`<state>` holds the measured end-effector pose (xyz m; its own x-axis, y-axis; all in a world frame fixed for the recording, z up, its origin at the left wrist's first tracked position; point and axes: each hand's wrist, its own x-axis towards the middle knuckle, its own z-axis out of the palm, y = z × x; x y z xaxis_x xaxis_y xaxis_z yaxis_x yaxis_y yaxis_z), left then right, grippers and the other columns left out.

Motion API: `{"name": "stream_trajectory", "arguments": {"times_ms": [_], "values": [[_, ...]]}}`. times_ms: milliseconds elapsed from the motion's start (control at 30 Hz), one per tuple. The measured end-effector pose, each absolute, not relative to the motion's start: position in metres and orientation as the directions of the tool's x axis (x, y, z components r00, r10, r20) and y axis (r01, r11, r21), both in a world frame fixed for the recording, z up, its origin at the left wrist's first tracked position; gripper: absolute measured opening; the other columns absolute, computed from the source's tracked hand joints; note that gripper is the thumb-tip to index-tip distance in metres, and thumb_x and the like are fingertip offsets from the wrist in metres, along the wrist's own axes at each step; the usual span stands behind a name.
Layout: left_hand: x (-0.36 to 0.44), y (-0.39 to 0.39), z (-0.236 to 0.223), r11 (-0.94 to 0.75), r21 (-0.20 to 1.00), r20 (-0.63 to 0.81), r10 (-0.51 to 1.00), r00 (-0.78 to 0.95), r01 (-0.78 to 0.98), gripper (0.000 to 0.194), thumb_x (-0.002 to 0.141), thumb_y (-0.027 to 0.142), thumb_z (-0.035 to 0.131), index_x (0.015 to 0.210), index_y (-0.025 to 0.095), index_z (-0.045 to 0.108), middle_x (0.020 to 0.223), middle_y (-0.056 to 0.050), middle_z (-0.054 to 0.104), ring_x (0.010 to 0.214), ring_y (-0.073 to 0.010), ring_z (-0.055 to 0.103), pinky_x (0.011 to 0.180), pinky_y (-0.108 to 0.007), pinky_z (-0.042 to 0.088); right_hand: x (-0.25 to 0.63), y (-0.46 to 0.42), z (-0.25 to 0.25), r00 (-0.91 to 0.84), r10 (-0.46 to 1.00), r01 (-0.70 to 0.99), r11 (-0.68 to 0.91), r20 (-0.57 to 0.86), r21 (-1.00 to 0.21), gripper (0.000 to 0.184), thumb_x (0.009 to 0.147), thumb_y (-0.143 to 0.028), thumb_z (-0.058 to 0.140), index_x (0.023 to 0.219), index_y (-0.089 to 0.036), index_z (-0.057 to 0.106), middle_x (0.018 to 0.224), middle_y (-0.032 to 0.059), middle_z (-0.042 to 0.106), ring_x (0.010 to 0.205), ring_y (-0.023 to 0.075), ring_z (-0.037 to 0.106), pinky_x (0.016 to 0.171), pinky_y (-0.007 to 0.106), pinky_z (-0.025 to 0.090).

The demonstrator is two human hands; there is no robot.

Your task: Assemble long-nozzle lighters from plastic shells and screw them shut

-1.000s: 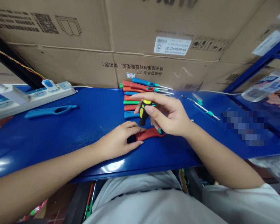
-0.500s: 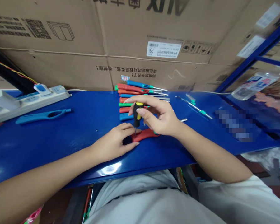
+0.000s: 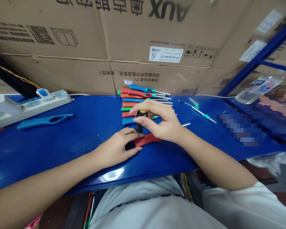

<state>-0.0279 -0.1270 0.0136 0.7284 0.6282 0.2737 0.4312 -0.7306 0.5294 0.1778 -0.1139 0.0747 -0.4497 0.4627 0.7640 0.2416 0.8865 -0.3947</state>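
A red plastic handle (image 3: 148,139) lies flat on the blue bench (image 3: 90,127). My left hand (image 3: 116,147) presses down on its left end, fingers curled over it. My right hand (image 3: 159,121) pinches a short black and yellow screwdriver (image 3: 140,119) from above. The screwdriver stands upright with its tip on the red handle next to my left fingertips. Just behind my hands lies a pile of finished tools (image 3: 138,98) with red, orange, blue and green handles and metal shafts.
A loose blue handle (image 3: 44,120) and a white power strip (image 3: 26,103) lie at the left. Thin metal parts with green tips (image 3: 199,109) lie at the right rear. Cardboard boxes (image 3: 133,41) wall the back. A plastic packet (image 3: 258,89) sits on a blue shelf at right.
My right fingers have shifted round the screwdriver's top, hiding more of its yellow cap. The left hand and red handle stay put. The camera has tilted up slightly.
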Motion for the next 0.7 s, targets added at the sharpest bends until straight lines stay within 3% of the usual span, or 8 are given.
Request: {"name": "stream_trajectory", "arguments": {"times_ms": [67,133,233,333,433,533,633,700], "values": [[-0.0280,-0.1267,0.0133,-0.731,0.536,0.270,0.623,0.734,0.422,0.030,0.095,0.029,0.066,0.123,0.020,0.067,0.118,-0.008,0.067,0.115,-0.0246,0.063,0.101,-0.041,0.053,0.1797,-0.1123,0.0724,-0.425,0.374,0.334,0.911,0.824,-0.241,0.019,0.095,-0.037,0.066,0.096,-0.018,0.069,0.091,0.0034,0.076,0.086,0.0156,0.071,0.080,0.028,0.058],[-0.0280,-0.1270,0.0135,-0.731,0.536,0.275,0.624,0.732,0.422,0.030,0.095,0.029,0.066,0.123,0.020,0.067,0.118,-0.009,0.066,0.114,-0.0241,0.063,0.101,-0.040,0.053,0.1824,-0.1127,0.0719,-0.448,0.334,0.360,0.916,0.829,-0.175,0.022,0.099,-0.037,0.059,0.103,-0.018,0.069,0.098,0.0057,0.076,0.093,0.0177,0.072,0.082,0.030,0.058],[-0.0277,-0.1278,0.0144,-0.737,0.521,0.287,0.626,0.725,0.430,0.030,0.094,0.028,0.067,0.123,0.019,0.067,0.111,-0.008,0.066,0.108,-0.0230,0.065,0.097,-0.038,0.055,0.1829,-0.1162,0.0751,-0.514,0.449,0.265,0.894,0.731,-0.363,0.033,0.108,-0.025,0.035,0.123,-0.018,0.063,0.115,0.0065,0.073,0.105,0.0152,0.070,0.089,0.031,0.057],[-0.0275,-0.1279,0.0144,-0.741,0.512,0.294,0.626,0.722,0.434,0.031,0.094,0.028,0.067,0.124,0.018,0.067,0.106,-0.007,0.066,0.106,-0.0230,0.065,0.095,-0.037,0.056,0.1796,-0.1174,0.0774,-0.540,0.491,0.181,0.861,0.683,-0.476,0.028,0.107,-0.023,0.040,0.121,-0.018,0.063,0.111,0.0045,0.074,0.099,0.0123,0.070,0.090,0.028,0.057],[-0.0275,-0.1271,0.0134,-0.742,0.523,0.293,0.618,0.729,0.419,0.029,0.094,0.028,0.066,0.122,0.018,0.067,0.109,-0.008,0.067,0.109,-0.0232,0.064,0.098,-0.038,0.055,0.1786,-0.1145,0.0750,-0.458,0.430,0.267,0.901,0.778,-0.341,0.014,0.099,-0.028,0.060,0.104,-0.018,0.069,0.099,0.0038,0.075,0.091,0.0141,0.070,0.088,0.028,0.057],[-0.0276,-0.1268,0.0129,-0.742,0.534,0.291,0.612,0.735,0.406,0.028,0.094,0.027,0.066,0.121,0.018,0.068,0.115,-0.009,0.067,0.113,-0.0235,0.063,0.101,-0.038,0.053,0.1814,-0.1124,0.0719,-0.462,0.354,0.331,0.919,0.813,-0.211,0.019,0.098,-0.035,0.062,0.105,-0.019,0.069,0.098,0.0049,0.075,0.094,0.0171,0.071,0.087,0.031,0.058],[-0.0280,-0.1270,0.0132,-0.740,0.530,0.301,0.620,0.725,0.414,0.031,0.094,0.027,0.067,0.123,0.019,0.067,0.111,-0.008,0.067,0.108,-0.0223,0.065,0.097,-0.037,0.055,0.1826,-0.1149,0.0731,-0.522,0.429,0.263,0.903,0.737,-0.339,0.033,0.107,-0.027,0.038,0.128,-0.017,0.061,0.122,0.0083,0.071,0.111,0.0176,0.068,0.096,0.035,0.056],[-0.0283,-0.1270,0.0131,-0.742,0.524,0.301,0.620,0.724,0.418,0.031,0.094,0.026,0.067,0.124,0.019,0.067,0.110,-0.008,0.066,0.107,-0.0226,0.065,0.096,-0.037,0.055,0.1811,-0.1177,0.0757,-0.555,0.489,0.182,0.861,0.673,-0.475,0.037,0.108,-0.023,0.032,0.134,-0.016,0.057,0.123,0.0078,0.071,0.108,0.0148,0.068,0.095,0.033,0.056]]}}
